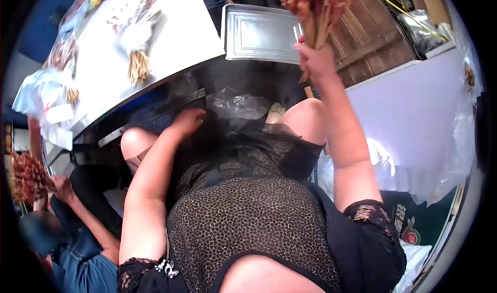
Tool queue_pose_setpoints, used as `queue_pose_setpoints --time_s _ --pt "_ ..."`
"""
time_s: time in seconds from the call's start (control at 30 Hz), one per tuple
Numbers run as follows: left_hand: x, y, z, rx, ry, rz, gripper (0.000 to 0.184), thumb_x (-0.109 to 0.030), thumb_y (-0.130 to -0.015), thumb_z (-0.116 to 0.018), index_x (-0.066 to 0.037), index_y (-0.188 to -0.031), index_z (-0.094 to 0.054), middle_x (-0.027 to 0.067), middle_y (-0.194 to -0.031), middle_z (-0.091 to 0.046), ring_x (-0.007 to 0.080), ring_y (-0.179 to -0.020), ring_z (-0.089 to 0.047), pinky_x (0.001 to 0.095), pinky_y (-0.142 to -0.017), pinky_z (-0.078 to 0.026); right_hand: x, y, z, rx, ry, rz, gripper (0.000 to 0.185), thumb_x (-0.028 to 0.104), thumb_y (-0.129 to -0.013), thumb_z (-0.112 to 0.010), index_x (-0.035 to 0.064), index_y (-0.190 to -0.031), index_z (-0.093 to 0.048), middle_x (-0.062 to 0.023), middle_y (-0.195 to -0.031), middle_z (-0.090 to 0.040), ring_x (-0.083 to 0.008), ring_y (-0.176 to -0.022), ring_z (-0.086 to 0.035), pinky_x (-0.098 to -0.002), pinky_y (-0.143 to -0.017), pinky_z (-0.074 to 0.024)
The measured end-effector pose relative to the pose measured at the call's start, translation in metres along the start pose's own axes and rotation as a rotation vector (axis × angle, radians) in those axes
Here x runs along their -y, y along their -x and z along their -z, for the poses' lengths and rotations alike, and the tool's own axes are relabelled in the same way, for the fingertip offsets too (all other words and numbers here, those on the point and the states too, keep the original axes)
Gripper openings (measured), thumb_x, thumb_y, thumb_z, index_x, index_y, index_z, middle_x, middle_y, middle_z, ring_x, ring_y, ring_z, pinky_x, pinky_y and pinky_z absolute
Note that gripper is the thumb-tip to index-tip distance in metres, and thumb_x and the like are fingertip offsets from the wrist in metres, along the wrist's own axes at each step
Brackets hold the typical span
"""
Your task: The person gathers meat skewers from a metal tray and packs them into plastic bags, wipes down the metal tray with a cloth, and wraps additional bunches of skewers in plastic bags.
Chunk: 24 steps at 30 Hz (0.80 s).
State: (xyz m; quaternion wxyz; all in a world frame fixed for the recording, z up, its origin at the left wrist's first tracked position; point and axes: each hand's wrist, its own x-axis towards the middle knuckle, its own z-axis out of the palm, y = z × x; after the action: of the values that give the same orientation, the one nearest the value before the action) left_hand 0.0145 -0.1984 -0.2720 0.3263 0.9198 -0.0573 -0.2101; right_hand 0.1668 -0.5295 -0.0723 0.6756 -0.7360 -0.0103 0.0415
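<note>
My right hand (317, 60) is wrapped round the stems of a bunch of reddish dried flowers (323, 1), held up at the top, over the right end of a metal tray (261, 33). My left hand (189, 121) is low over my lap, its fingers curled together; whether anything is in them is hidden. Near it, between my knees, lies a crumpled clear plastic bag (238, 104). On the white table (178, 21) rests another bunch (139, 47) in clear wrapping, its stems toward me.
At the far left another person (85, 262) holds a reddish bunch (28, 176). More wrapped bundles (62, 60) lie along the table's left edge. Wooden slats (370, 34) and a pale panel (409, 112) with plastic sheeting are on the right.
</note>
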Motion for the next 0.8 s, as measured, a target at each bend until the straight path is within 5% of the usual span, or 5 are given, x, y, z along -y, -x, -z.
queue_pose_setpoints --time_s 0.3,0.53,0.63,0.73,0.8 --pt "0.005 -0.092 -0.085 -0.3 0.069 -0.15 0.055 0.004 -0.079 -0.042 -0.007 -0.133 -0.033 0.0287 -0.143 -0.011 0.0401 -0.126 -0.031 0.0427 -0.099 -0.035 -0.048 0.025 -0.019 0.036 -0.121 -0.121 0.016 0.003 -0.075 -0.062 0.0008 -0.088 -0.054 -0.0016 -0.056 -0.048 -0.0092 -0.04 -0.043 -0.0235 -0.037 -0.0339" --pt "-0.014 -0.112 -0.079 0.042 0.27 0.349 0.06 -0.004 -0.071 -0.059 -0.005 -0.128 -0.041 0.0264 -0.123 -0.047 0.0361 -0.116 -0.047 0.0371 -0.095 -0.039 -0.051 0.02 -0.008 0.04 -0.106 -0.145 0.016 0.005 -0.074 -0.062 0.0011 -0.088 -0.055 -0.0015 -0.06 -0.052 -0.0085 -0.042 -0.045 -0.023 -0.038 -0.0344" --pt "-0.028 -0.113 -0.065 -0.04 -0.236 0.009 0.007 -0.004 -0.067 -0.06 -0.006 -0.071 -0.065 0.0151 -0.084 -0.061 0.0352 -0.083 -0.058 0.0402 -0.069 -0.047 -0.051 0.022 0.001 0.031 -0.098 -0.133 0.016 0.008 -0.074 -0.063 0.0015 -0.086 -0.057 -0.0015 -0.063 -0.055 -0.0084 -0.044 -0.047 -0.0232 -0.04 -0.0358" --pt "-0.092 -0.092 -0.018 -0.168 0.045 -0.177 0.012 -0.013 -0.066 -0.061 -0.002 -0.066 -0.058 0.014 -0.074 -0.056 0.0307 -0.075 -0.055 0.0404 -0.069 -0.045 -0.05 0.025 0.011 0.042 -0.144 -0.071 0.016 0.009 -0.073 -0.063 0.0014 -0.087 -0.057 -0.0012 -0.061 -0.054 -0.0083 -0.044 -0.047 -0.0232 -0.04 -0.0357" --pt "-0.145 -0.057 0.023 -0.316 -0.194 -0.676 0.006 -0.009 -0.064 -0.059 -0.004 -0.063 -0.056 0.0098 -0.078 -0.053 0.0278 -0.072 -0.051 0.0386 -0.064 -0.044 -0.05 0.029 0.02 0.041 -0.145 -0.02 0.015 0.004 -0.076 -0.063 0.0011 -0.089 -0.055 -0.0005 -0.055 -0.049 -0.0082 -0.041 -0.044 -0.0222 -0.038 -0.0338"
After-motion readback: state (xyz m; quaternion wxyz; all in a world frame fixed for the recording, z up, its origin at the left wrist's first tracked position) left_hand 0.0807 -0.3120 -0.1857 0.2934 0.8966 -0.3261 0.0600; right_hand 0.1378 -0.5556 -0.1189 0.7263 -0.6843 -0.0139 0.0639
